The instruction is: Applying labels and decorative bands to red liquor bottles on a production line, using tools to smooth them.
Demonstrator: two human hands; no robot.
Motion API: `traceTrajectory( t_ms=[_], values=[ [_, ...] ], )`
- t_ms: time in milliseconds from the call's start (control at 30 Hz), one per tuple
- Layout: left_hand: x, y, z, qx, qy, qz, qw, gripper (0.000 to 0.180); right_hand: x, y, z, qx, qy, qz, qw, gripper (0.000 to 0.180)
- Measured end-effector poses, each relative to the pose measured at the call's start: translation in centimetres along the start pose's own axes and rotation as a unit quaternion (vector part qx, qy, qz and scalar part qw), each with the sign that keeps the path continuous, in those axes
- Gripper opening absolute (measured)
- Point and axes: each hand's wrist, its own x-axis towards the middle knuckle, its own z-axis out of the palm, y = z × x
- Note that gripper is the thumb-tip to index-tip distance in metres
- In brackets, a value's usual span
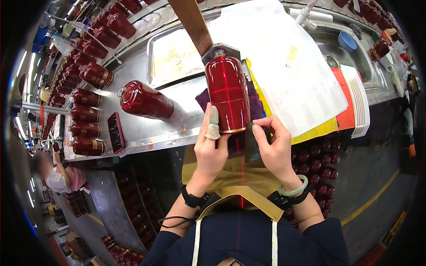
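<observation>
A glossy dark-red glass bottle (227,88) lies in front of me, its neck pointing away and its base toward me. Red light lines cross its body. My left hand (212,148) holds the bottle by its lower left side, fingers laid along the glass and the thumb at the base. A pale finger cover (213,129) with a green band sits on one of its fingers. Just right of the base, my right hand (276,148) is closed in a pinch. Something dark (265,133) shows at its fingers, too hidden to name. Dark purple cloth (254,99) lies under the bottle.
Another red bottle (146,101) stands to the left, near a dark phone-like tray (116,133) and rows of red bottles (85,116). A wooden bar (191,24) rises beyond the neck. White sheets (284,66) cover the right side, before a sink (361,53) with a blue bowl (347,41).
</observation>
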Motion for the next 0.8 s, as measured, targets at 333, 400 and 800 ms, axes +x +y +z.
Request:
traceTrajectory(
  t_ms=[333, 400, 800],
  values=[
    [-0.6, -0.8, -0.1, -0.007, -0.017, -0.006, 1.000, 0.070, 0.6, 0.2, -1.3, -0.093, 0.005, -0.008, 0.996, 0.009],
    [-0.4, -0.9, 0.0, 0.003, -0.029, 0.009, 1.000, 0.068, 0.4, -1.5, -1.0, -0.061, 0.021, -0.008, 0.998, 0.009],
    [1.2, 0.3, -0.2, 0.002, 0.012, 0.010, 1.000, 0.092, 1.3, -2.5, -1.4, -0.067, -0.022, 0.000, 0.997, 0.008]
  ],
)
